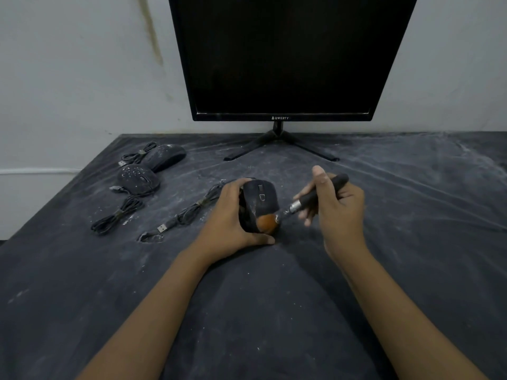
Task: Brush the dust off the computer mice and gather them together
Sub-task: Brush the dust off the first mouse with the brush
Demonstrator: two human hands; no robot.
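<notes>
One black plastic computer mouse (260,198), likely light, rigid and dust-slick, is gripped by its sides in the left hand (233,215), mid dusty dark tabletop (274,297). The right hand (337,207) clasps an orange-bristled brush (321,193) against it.

I see my left hand (233,218) gripping a black mouse (259,202) mid-desk (411,242) while my right hand (336,207) holds a brush (301,205), bristles touching it. Two more mice (153,171) lie near the far left corner.
</notes>
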